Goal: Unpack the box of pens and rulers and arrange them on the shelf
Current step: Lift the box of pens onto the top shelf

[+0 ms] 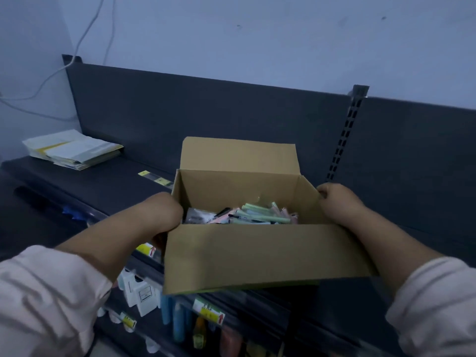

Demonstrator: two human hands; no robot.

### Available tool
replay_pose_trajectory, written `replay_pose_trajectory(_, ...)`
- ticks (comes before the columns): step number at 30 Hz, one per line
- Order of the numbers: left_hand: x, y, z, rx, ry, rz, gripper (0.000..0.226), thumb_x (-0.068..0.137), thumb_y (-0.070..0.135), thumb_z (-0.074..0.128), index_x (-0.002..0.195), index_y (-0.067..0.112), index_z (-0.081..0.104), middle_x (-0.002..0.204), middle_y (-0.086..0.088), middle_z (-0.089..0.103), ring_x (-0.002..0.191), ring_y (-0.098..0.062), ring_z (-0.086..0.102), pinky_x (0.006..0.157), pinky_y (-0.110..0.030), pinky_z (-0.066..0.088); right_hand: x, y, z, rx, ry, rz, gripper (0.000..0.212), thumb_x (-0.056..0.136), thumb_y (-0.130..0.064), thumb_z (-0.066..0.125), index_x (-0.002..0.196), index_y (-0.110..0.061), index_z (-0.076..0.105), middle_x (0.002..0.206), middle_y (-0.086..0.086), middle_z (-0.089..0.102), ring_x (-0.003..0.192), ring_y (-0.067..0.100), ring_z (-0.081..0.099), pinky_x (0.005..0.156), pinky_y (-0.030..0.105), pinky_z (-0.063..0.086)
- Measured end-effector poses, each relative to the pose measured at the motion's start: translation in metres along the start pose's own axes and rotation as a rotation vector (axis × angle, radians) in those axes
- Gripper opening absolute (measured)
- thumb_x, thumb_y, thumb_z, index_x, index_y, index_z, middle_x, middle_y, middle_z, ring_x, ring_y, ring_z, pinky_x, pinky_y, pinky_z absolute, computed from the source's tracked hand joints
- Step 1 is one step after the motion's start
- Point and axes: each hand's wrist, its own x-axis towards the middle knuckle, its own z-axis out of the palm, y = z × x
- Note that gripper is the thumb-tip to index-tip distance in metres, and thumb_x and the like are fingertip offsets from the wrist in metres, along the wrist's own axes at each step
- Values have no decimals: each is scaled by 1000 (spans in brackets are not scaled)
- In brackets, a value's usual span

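Observation:
An open cardboard box (247,256) stands on the dark top shelf (103,181), its near flap folded down toward me and its far flap upright. Inside lie several pens (260,216) in pale green, pink and black, some in clear wrappers. My left hand (164,215) grips the box's left wall, with its fingers hidden behind the cardboard. My right hand (337,202) grips the right wall at its top edge. A clear ruler (155,179) with yellow tags lies flat on the shelf just left of the box.
A stack of papers (74,150) lies at the shelf's far left. The dark back panel (206,112) and a slotted upright (345,140) rise behind the box. Lower shelves (180,318) hold white bottles, coloured tubes and price tags. White cables (85,37) hang on the wall.

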Motion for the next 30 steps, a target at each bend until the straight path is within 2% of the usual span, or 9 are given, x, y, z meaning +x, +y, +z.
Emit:
replay_pose_trajectory(2,7,-2,-3,78,-15,46,23,93,0,45,102,-12,62,97,-28,66,88,-39,66,58,-40,52,-10,-14,-1,-21,52,29,26,90,-13,49,113,-16,61,104,5,65,90,22,58,76,35,51)
replay_pose_trajectory(4,16,-6,-11,79,-48,100,25,96,11,44,103,-6,61,91,-22,67,69,-32,64,48,-29,48,-23,-35,1,-36,104,54,26,92,-20,49,116,-14,58,110,7,64,93,23,56,76,33,48)
replay_pose_trajectory(7,32,-9,-28,146,-24,194,20,94,22,50,92,4,59,77,-12,62,61,-25,61,50,-28,49,-49,-74,9,-34,153,101,31,93,-28,50,120,-14,55,114,8,63,102,28,57,83,35,48)
replay_pose_trajectory(9,45,-12,-38,245,86,317,20,91,30,53,96,11,49,89,-11,57,81,-29,59,66,-34,49,-67,-101,17,-9,156,142,36,92,-33,52,122,-13,55,116,9,62,105,29,57,89,38,49)
replay_pose_trajectory(11,55,-13,-44,436,210,479,39,90,37,52,119,14,41,121,-13,48,111,-33,47,86,-42,43,-83,-125,26,-4,163,182,41,91,-40,52,122,-13,55,124,9,58,115,31,51,96,42,45)
replay_pose_trajectory(14,63,-7,-47,614,316,741,58,90,41,52,139,21,29,145,-5,29,133,-30,25,102,-46,33,-103,-154,41,33,169,285,62,90,-48,51,140,-12,39,153,11,30,143,34,18,116,47,20)
replay_pose_trajectory(17,69,5,-50,668,258,869,60,92,44,48,143,20,28,150,-4,26,138,-28,19,109,-45,26,-116,-170,54,91,200,396,81,90,-52,50,151,-11,16,161,10,2,146,34,-6,118,45,3)
replay_pose_trajectory(26,111,15,-48,731,80,844,47,92,48,47,126,17,41,133,-10,43,125,-30,37,104,-45,29,-129,-181,89,313,310,671,101,82,-64,54,150,-5,8,158,15,7,145,34,2,118,45,8)
replay_pose_trajectory(30,124,16,-44,720,51,829,44,91,49,49,120,16,44,127,-10,45,119,-31,42,100,-45,33,-123,-186,98,502,304,779,116,74,-71,59,152,-11,-2,159,12,-4,145,36,-1,118,49,8)
